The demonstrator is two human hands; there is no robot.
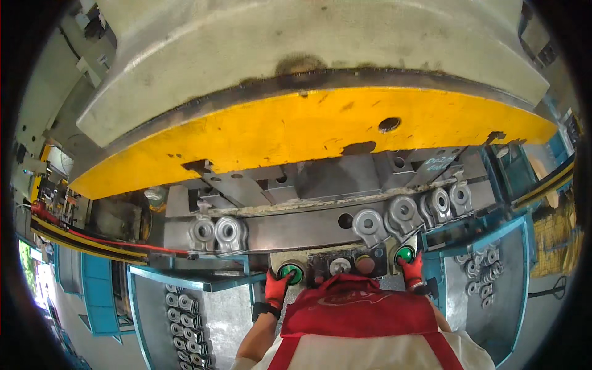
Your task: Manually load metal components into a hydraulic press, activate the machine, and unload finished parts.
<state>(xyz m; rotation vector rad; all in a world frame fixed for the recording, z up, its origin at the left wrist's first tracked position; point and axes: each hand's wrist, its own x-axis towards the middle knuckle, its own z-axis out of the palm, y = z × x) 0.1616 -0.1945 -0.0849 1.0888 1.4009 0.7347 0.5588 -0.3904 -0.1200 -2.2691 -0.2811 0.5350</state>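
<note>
Near yellow beam [296, 117], left hand [277, 288], right hand [412, 271] at green buttons [404, 253], can't tell finger closure; metal parts [363, 233] line ledge [296, 228] ahead.

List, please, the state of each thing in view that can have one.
Left hand: red-gloved, at left green button.
Right hand: red-gloved, at right green button.
Both buttons: pressed or not, cannot tell.
Yellow plate: paint chipped at lower edge.
Left metal parts: two, side by side.
Right metal parts: grouped in an uneven row.
Left tray: partly filled.
Right tray: partly filled.
</note>
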